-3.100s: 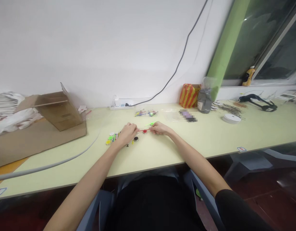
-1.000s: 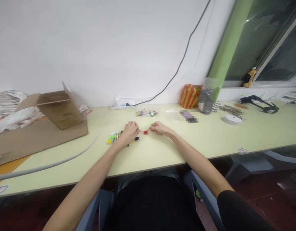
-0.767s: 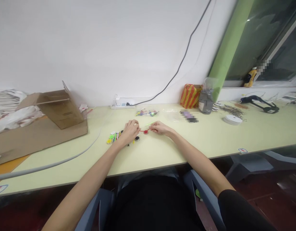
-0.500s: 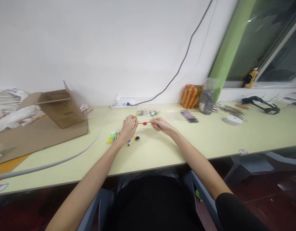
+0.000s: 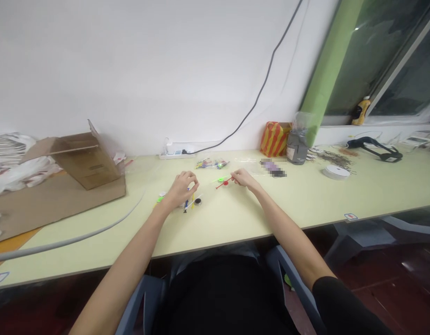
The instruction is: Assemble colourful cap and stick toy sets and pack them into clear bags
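My right hand (image 5: 243, 179) pinches one end of a thin red stick with a round red disc (image 5: 225, 183) on it. Just behind it lies a bright green stick with a green disc (image 5: 221, 179). To the left, my left hand (image 5: 182, 188) hovers with curved fingers and a gap between thumb and fingertips, nothing visible in it. Beneath and beside that hand are small coloured sticks (image 5: 187, 204), partly hidden by it. A small round black-topped piece (image 5: 198, 201) sits at their right, and a green disc (image 5: 160, 199) shows left of my wrist.
Bagged coloured pieces (image 5: 212, 164) lie farther back, before a white power strip (image 5: 171, 152). A cardboard box (image 5: 89, 160) and a grey cable (image 5: 96, 230) occupy the left. Rightward are a striped bag (image 5: 275, 139), a grey container (image 5: 297, 148) and a white roll (image 5: 336, 172).
My left hand has let go of the red stick and moved left and slightly down. My right hand has shifted right with the stick, which now tilts. The green piece has come into view.
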Demonstrator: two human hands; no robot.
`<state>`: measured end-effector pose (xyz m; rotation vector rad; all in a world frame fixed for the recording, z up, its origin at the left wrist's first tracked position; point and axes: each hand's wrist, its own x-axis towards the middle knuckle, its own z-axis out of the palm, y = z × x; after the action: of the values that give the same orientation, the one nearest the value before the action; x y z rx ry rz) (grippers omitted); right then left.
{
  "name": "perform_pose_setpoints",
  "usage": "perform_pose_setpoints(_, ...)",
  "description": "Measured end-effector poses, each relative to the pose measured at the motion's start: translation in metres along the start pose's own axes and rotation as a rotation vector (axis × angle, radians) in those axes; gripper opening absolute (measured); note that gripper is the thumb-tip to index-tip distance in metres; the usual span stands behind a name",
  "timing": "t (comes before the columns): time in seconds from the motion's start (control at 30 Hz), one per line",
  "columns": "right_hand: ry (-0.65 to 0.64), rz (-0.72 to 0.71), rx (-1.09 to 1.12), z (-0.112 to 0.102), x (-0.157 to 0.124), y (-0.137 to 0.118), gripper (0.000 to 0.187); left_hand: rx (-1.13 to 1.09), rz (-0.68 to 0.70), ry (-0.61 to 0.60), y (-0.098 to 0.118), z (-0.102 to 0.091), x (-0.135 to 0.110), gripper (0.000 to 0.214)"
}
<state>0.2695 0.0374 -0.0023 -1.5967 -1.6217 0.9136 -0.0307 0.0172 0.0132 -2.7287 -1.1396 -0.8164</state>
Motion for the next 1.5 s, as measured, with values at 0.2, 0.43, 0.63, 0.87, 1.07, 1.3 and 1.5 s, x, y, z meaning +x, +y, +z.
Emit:
perform_pose_setpoints(0.2, 0.157, 0.007, -0.231, -0.001, -0.002, 0.004, 0.026, 0.052, 0.029, -0.048, -0.002, 0.001, -0.001, 0.018)
perform_pose_setpoints(0.43, 0.129, -0.392, -0.39, 0.03, -0.021, -0.023, 0.018, 0.108, -0.008, -0.018, -0.003, 0.004, -0.002, 0.02)
perform_pose_setpoints(0.63, -0.36, -0.848, -0.089, 0.075, -0.048, -0.042, 0.021, 0.178, -0.066, 0.017, -0.008, 0.002, -0.005, 0.015)
perform_pose_setpoints(0.87, -0.346, -0.693, -0.183, 0.063, -0.039, -0.037, 0.011, 0.222, -0.102, -0.022, -0.01, 0.003, -0.006, 0.024)
perform_pose_setpoints(1.07, -0.188, -0.64, -0.34, 0.055, -0.032, -0.03, 0.009, 0.358, -0.227, 0.035, -0.014, -0.008, -0.008, 0.039)
perform_pose_setpoints(1.3, -0.172, -0.93, -0.409, 0.098, -0.023, -0.051, 0.013, 0.331, -0.307, 0.064, -0.011, -0.009, -0.01, 0.037)
perform_pose_setpoints(1.5, -0.237, -0.962, -0.466, 0.123, -0.02, -0.066, 0.011, 0.239, -0.288, 0.067, -0.004, -0.008, -0.01, 0.035)
